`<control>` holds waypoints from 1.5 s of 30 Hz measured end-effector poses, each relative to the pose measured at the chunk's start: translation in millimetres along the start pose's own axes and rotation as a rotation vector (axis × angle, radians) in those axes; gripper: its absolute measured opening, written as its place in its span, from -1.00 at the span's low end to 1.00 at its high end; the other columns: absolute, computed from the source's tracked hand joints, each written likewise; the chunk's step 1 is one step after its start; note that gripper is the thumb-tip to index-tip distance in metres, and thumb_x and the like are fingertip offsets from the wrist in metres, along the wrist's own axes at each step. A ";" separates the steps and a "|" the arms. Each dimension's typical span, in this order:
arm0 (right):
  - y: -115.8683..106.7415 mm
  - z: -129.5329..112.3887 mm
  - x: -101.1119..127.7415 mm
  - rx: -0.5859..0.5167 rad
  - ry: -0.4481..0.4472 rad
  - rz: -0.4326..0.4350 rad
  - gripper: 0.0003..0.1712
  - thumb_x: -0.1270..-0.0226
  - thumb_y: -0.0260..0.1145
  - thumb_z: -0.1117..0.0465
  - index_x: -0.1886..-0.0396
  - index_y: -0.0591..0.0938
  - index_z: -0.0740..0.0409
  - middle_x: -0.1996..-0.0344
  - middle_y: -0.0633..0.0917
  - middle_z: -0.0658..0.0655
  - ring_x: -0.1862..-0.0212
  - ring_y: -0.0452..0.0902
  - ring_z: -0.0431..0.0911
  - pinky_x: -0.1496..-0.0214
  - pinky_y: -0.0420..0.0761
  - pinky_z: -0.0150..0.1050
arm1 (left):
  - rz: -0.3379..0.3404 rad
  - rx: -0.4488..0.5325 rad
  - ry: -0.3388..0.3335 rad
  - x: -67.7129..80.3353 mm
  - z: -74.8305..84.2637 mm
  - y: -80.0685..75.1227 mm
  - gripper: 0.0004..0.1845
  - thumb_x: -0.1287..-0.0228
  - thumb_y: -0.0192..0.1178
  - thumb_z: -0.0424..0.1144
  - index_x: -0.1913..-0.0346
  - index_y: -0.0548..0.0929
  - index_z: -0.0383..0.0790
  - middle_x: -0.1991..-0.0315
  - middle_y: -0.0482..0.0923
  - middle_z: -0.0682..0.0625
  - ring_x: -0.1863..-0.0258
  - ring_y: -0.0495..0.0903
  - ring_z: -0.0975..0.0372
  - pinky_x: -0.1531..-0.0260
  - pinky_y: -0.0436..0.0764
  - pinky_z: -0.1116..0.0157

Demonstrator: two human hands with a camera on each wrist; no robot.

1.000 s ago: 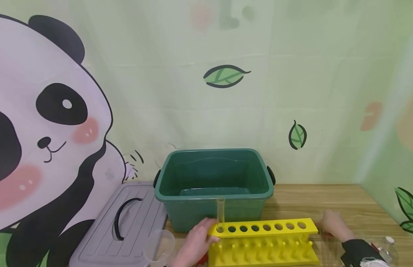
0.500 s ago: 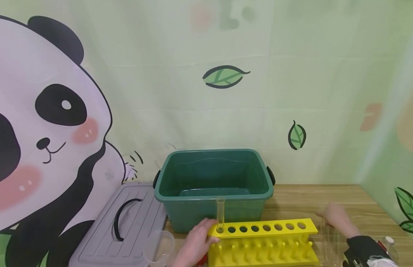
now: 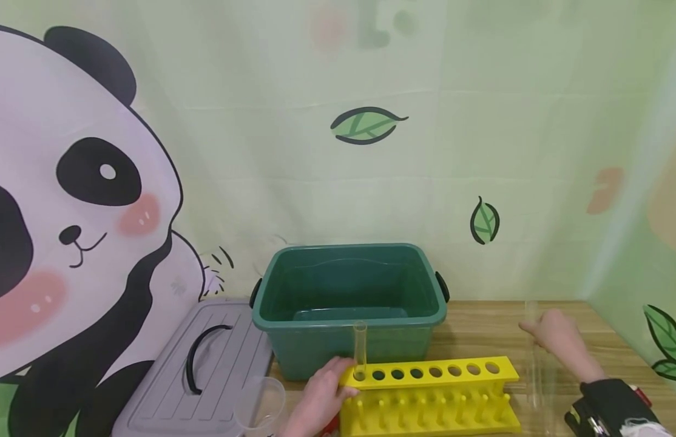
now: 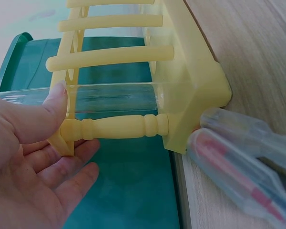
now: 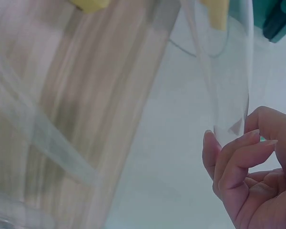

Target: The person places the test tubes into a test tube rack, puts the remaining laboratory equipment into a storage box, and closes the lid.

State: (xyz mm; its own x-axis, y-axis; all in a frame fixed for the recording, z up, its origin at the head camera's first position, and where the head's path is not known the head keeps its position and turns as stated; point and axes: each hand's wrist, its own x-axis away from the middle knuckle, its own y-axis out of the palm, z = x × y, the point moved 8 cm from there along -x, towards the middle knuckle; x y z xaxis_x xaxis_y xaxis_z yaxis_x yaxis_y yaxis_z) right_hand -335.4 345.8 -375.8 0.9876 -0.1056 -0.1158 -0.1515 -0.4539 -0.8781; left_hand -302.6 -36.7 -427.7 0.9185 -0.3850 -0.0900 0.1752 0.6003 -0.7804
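- At lower centre of the head view, the yellow rack (image 3: 431,388) is steadied at its left end by the left hand (image 3: 321,397), fingers relaxed, thumb against the upright test tube (image 3: 360,349).
- At lower right, a clear tube (image 3: 532,355) is pinched upright in the right hand (image 3: 556,343), fingers curled round it, beside the rack.

In front of me hangs a pale green backdrop (image 3: 338,79), creased in faint squares and printed with a large cartoon panda (image 3: 70,230) on the left and scattered green leaves (image 3: 366,125). Below it runs a light wooden table (image 3: 534,328). Soft, even light falls across everything.
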 end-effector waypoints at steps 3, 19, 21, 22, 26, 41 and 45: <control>-6.1 -4.9 0.8 -0.025 0.011 0.000 -0.52 -0.23 0.15 0.12 0.86 0.37 0.17 0.84 0.44 0.03 0.72 0.30 -0.12 0.63 0.29 -0.26 | -0.002 0.001 -0.001 -0.1 -0.2 0.3 -0.59 -0.09 0.25 -0.26 -0.03 0.49 -0.24 0.08 0.43 -0.02 0.22 0.42 0.17 0.08 0.44 0.09; -40.7 -59.4 7.9 -0.125 -0.073 0.162 -0.65 -0.19 0.12 0.09 0.43 0.46 0.37 0.64 0.53 0.09 0.62 0.37 -0.06 0.63 0.32 -0.23 | 0.014 -0.025 0.033 1.0 1.5 -1.5 -0.59 -0.09 0.25 -0.23 -0.02 0.49 -0.25 0.12 0.44 -0.02 0.25 0.42 0.18 0.11 0.46 0.11; -43.4 -66.4 10.3 -0.138 -0.084 0.186 -0.64 -0.19 0.13 0.11 0.37 0.46 0.41 0.61 0.54 0.13 0.60 0.39 -0.06 0.62 0.35 -0.23 | 0.018 -0.031 0.034 0.9 1.4 -1.5 -0.59 -0.08 0.26 -0.23 -0.02 0.49 -0.25 0.13 0.44 -0.01 0.26 0.42 0.18 0.12 0.46 0.12; -44.4 -69.8 11.4 -0.144 -0.089 0.194 -0.63 -0.19 0.14 0.11 0.35 0.45 0.43 0.60 0.55 0.14 0.59 0.40 -0.05 0.62 0.36 -0.23 | 0.019 -0.033 0.033 0.8 1.2 -1.4 -0.59 -0.08 0.26 -0.22 -0.02 0.49 -0.24 0.13 0.44 -0.01 0.25 0.42 0.18 0.12 0.46 0.12; -48.7 -84.4 16.5 -0.166 -0.116 0.221 -0.60 -0.21 0.15 0.11 0.28 0.44 0.46 0.53 0.56 0.20 0.55 0.41 -0.04 0.58 0.39 -0.23 | 0.014 -0.029 0.014 0.3 -0.2 -1.0 -0.58 -0.08 0.26 -0.22 -0.03 0.49 -0.23 0.11 0.44 -0.02 0.24 0.42 0.18 0.11 0.46 0.10; -52.6 -135.1 31.6 -0.262 -0.270 0.299 -0.66 -0.23 0.20 0.19 0.22 0.44 0.43 0.48 0.58 0.15 0.52 0.44 -0.09 0.63 0.43 -0.34 | -0.009 -0.007 -0.011 0.0 -0.5 0.6 -0.57 -0.10 0.25 -0.23 -0.05 0.48 -0.23 0.09 0.44 -0.01 0.24 0.41 0.19 0.10 0.45 0.11; -51.6 -149.0 37.7 -0.276 -0.344 0.359 -0.76 -0.20 0.22 0.26 0.29 0.47 0.39 0.51 0.58 0.14 0.53 0.45 -0.09 0.61 0.46 -0.36 | -0.014 0.005 -0.018 0.1 -1.5 0.8 -0.58 -0.10 0.25 -0.24 -0.05 0.48 -0.23 0.10 0.43 -0.01 0.26 0.41 0.19 0.10 0.45 0.09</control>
State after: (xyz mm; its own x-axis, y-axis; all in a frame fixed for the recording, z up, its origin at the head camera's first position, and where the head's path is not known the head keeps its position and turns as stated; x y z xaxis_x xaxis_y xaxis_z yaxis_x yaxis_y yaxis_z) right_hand -296.4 233.4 -265.7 0.8214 -0.0227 -0.5699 -0.4394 -0.6622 -0.6069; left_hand -302.9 -37.3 -429.2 0.9221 -0.3809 -0.0677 0.1901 0.5983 -0.7784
